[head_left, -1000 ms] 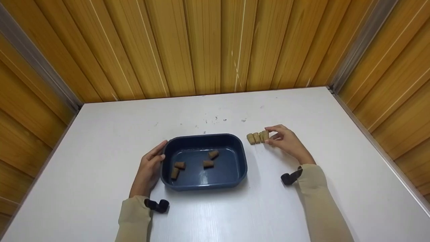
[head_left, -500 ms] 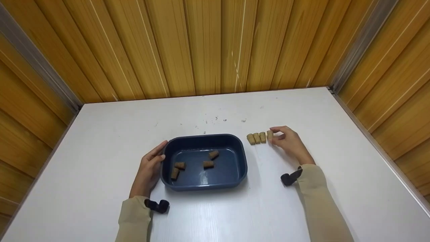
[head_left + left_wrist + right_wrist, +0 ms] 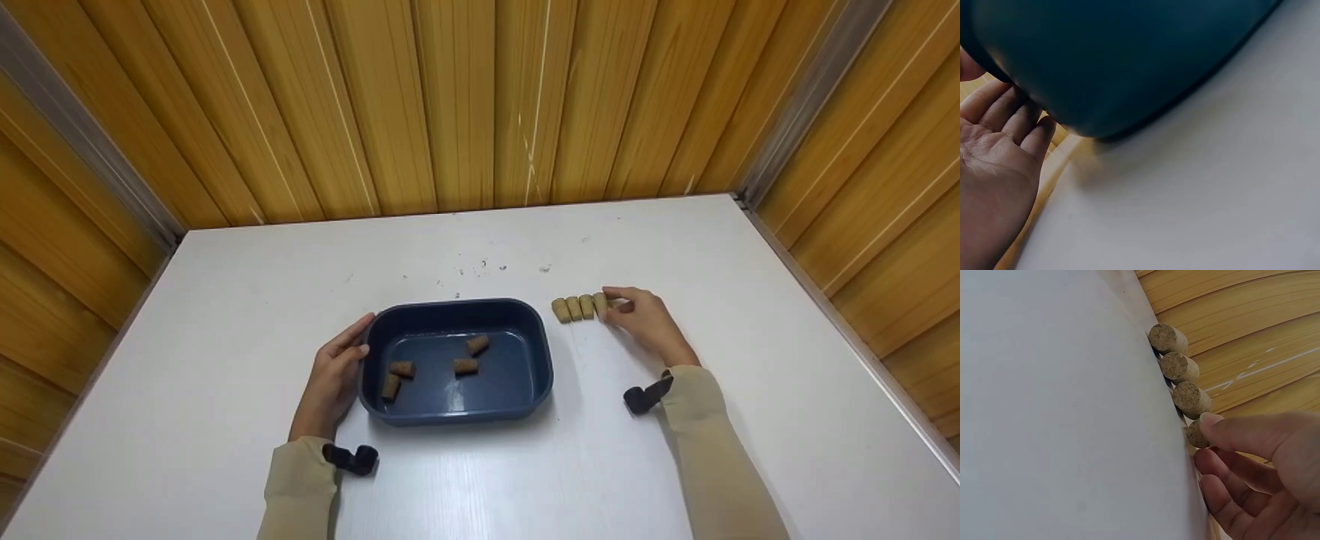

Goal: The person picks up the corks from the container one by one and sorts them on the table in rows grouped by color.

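My right hand [image 3: 641,319] pinches a cork [image 3: 1197,434] between thumb and fingertips at the right end of a short row. Three more tan corks [image 3: 574,308] lie side by side to its left on the table, the held one close beside them. Over at the left, my left hand [image 3: 337,375] grips the left end of a dark blue rectangular tray [image 3: 457,417], thumb at the rim and fingers along the outer wall. The left wrist view shows those fingers [image 3: 1019,118] against the tray's outside. Several brown corks [image 3: 465,367] lie scattered inside the tray.
The white table [image 3: 262,300] runs back to a yellow wood-patterned panel wall [image 3: 457,112], with similar panels at both sides. Small dark marks [image 3: 484,264] dot the tabletop behind the tray. A black wrist camera [image 3: 641,400] sits on each sleeve.
The right hand has slid its cork rightward off the third cork, then slightly back left beside the row. The left hand and the tray have stayed put.
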A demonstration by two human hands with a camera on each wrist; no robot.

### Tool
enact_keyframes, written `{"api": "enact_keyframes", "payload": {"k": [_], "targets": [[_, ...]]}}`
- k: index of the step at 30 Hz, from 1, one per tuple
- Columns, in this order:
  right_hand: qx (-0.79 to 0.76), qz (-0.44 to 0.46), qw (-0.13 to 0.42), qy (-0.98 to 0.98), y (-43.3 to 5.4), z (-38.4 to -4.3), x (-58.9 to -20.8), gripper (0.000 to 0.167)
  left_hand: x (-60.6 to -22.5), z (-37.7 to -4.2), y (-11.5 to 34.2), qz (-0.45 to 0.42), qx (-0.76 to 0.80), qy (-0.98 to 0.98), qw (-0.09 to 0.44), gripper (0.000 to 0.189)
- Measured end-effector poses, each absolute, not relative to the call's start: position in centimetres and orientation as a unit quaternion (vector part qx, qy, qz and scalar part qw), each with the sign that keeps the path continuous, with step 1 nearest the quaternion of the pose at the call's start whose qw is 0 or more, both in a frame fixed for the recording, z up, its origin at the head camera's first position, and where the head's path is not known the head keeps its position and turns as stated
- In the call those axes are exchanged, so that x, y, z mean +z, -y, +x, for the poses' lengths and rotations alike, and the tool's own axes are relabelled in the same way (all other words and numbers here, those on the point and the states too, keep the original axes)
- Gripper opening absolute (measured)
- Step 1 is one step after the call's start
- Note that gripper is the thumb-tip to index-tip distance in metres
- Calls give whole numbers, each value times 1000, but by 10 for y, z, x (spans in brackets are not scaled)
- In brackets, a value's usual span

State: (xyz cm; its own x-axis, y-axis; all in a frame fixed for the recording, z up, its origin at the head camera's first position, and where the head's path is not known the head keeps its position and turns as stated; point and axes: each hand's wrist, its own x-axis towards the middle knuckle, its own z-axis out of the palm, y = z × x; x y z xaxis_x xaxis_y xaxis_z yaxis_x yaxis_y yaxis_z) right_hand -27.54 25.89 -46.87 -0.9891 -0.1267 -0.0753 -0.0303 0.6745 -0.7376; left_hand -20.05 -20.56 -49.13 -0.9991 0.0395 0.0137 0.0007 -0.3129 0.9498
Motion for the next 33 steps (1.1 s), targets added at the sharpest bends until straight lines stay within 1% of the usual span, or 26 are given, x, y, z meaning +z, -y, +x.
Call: {"api": "enact_keyframes", "payload": {"k": [11,19,23,29,33], "targets": [[-394,-43,72,-915,-259,-275,-468,52,-491,-202,206,13,813,-582,14,54],[-392,-48,55,-917,-257,-275,-469,52,-491,-203,206,9,800,-599,14,53],[-393,-39,58,-917,-257,-275,-467,52,-491,-203,206,11,798,-603,15,53],[-383,-38,60,-921,-257,-272,-459,53,-492,-202,206,11,805,-593,15,53],[-372,-43,57,-925,-256,-270,-451,50,-493,-201,207,13,806,-592,14,53]]}}
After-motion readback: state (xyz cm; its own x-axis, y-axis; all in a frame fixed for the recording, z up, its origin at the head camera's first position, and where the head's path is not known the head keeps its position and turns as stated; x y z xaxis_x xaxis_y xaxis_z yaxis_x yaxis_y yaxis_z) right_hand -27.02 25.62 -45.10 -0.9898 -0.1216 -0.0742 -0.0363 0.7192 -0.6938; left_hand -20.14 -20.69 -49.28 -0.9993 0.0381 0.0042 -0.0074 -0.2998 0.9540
